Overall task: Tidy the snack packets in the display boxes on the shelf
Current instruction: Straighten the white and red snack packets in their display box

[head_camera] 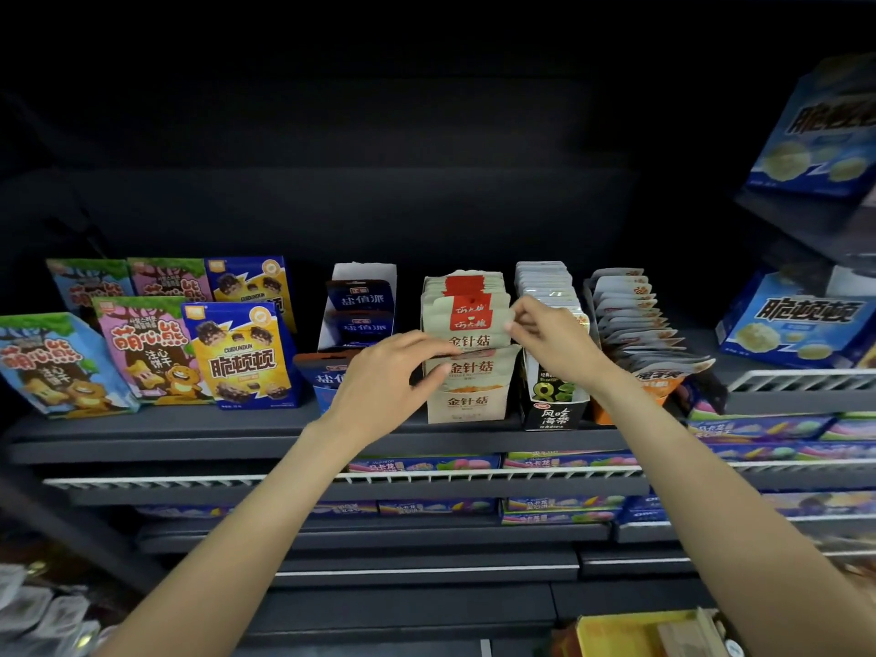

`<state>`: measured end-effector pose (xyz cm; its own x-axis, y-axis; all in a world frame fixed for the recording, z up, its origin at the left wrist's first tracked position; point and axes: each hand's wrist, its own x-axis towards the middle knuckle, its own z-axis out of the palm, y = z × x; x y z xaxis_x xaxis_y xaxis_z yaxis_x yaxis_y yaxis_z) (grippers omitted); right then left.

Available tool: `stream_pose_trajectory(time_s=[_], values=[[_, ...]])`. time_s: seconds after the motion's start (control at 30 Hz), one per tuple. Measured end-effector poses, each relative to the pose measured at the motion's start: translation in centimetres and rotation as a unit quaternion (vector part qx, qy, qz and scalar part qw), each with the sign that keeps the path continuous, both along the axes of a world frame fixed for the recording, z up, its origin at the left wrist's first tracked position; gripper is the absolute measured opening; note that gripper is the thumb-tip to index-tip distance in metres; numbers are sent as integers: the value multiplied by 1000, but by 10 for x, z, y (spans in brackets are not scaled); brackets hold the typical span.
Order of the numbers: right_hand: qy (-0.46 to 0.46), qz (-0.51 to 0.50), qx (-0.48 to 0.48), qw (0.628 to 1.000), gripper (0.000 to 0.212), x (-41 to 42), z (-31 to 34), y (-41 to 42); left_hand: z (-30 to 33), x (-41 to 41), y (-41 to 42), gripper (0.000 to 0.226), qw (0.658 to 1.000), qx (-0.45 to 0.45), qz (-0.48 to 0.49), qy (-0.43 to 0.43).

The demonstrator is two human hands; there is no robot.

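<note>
Dark grey metal shelf (189, 431) — both hands pinch one beige-and-red snack packet (469, 324) in its beige cardboard display box (467, 405): left hand (393, 372), right hand (552, 341).

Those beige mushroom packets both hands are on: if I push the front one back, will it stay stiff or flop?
Probably floppy: the beige packets look like thin flat pouches, and similar ones in the orange box have slumped into a fan. Likely light, since the left hand and right hand handle them with fingertips. The beige display box should keep them upright.

Four display boxes (467, 405) of packets, two hands (379, 386)
</note>
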<state>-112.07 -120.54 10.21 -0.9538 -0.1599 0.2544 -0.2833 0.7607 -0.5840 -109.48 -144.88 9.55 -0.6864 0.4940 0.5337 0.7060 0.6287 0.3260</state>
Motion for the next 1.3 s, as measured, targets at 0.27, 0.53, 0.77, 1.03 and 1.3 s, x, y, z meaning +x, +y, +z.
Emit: stream_pose_trajectory(time_s=[0.27,0.53,0.77,1.03,1.3], values=[[9,-54,-136,989,7,0,32,-4,15,-2,8,27,997,-64,-7,-37],[194,-138,-297,925,8,52,81,23,28,-11,20,36,995,-59,7,-79],[206,-160,-334,906,10,94,88,50,26,-12,22,30,998,-12,2,-68],[156,-149,-372,903,9,109,82,48,64,46,57,28,929,266,-106,-234],[214,-155,-311,913,35,117,87,20,56,53,107,22,947,310,-30,-75]])
